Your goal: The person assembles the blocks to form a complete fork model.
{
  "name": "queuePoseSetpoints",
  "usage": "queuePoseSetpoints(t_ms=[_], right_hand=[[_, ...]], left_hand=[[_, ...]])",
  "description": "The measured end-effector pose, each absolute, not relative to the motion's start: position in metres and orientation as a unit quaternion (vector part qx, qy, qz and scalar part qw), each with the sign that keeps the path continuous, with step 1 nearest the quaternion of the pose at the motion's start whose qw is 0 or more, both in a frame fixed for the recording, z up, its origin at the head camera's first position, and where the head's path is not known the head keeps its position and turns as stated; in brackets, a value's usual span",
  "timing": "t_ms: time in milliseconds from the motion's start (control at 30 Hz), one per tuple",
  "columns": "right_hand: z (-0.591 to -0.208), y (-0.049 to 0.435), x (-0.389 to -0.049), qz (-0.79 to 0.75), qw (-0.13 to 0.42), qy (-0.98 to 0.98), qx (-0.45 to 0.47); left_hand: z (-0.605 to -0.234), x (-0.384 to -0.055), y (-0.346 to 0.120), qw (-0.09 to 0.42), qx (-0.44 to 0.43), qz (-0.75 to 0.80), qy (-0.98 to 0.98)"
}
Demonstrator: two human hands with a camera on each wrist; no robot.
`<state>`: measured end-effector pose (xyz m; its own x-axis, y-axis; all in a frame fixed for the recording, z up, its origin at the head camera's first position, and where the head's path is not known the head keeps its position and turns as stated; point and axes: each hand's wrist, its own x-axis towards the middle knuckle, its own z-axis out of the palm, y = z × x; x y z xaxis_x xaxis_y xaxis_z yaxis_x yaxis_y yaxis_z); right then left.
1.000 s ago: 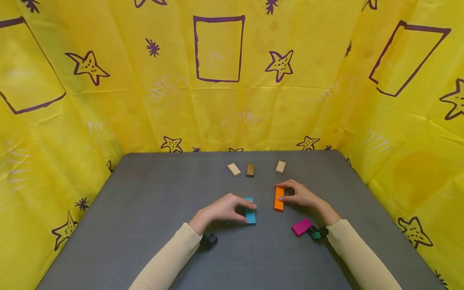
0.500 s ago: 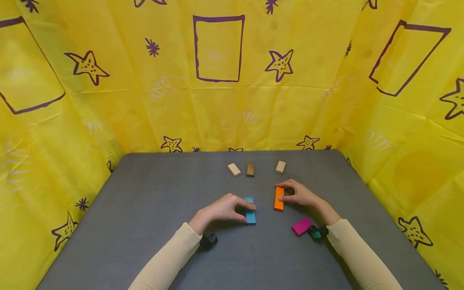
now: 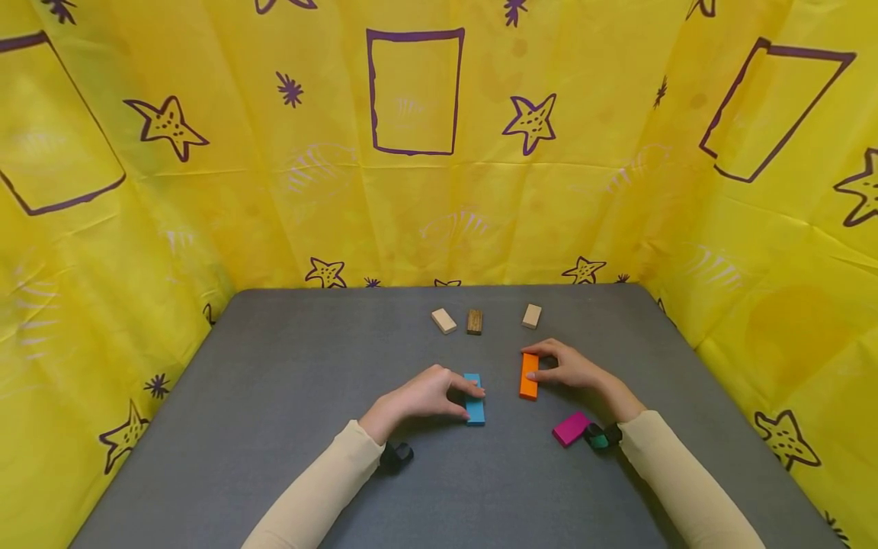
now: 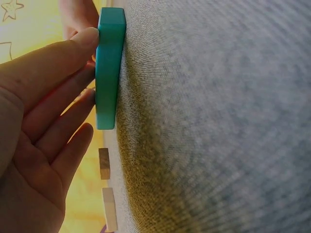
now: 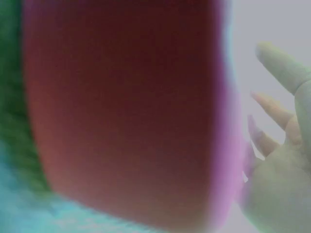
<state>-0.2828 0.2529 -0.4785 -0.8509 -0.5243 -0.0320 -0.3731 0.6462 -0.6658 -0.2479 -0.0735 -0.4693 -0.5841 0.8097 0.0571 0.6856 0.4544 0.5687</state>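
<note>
Fingers of the left hand [image 3: 421, 396] pinched the blue block [image 3: 475, 408] and those of the right hand [image 3: 574, 370] gripped the orange block [image 3: 527, 383], both on the grey surface [image 3: 309, 366] and roughly parallel, probably to steady them; the magenta block [image 3: 571, 429] lay apart, unheld.

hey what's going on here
A person has both hands on small blocks at a gray table. The left hand holds the blue block between thumb and fingers, and the right hand holds the orange block. Those two blocks are apart. A magenta block lies near the right wrist, and farther back sit two pale wooden blocks and a dark one.
</note>
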Motion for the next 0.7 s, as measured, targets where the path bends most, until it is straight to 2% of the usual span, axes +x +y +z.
queuePoseSetpoints(t_ms=[167,433,700], right_hand=[[-0.478,0.254,-0.287,-0.335,0.128,0.899,-0.253],[-0.472,0.257,-0.298,-0.352,0.198,0.882,-0.243],[-0.469,0.262,-0.309,-0.360,0.235,0.854,-0.294]], left_hand=[[-0.469,-0.248,-0.073,0.112,0.442,0.278,0.845],[-0.469,-0.248,-0.073,0.114,0.439,0.279,0.847],[-0.469,-0.247,-0.073,0.117,0.437,0.279,0.847]])
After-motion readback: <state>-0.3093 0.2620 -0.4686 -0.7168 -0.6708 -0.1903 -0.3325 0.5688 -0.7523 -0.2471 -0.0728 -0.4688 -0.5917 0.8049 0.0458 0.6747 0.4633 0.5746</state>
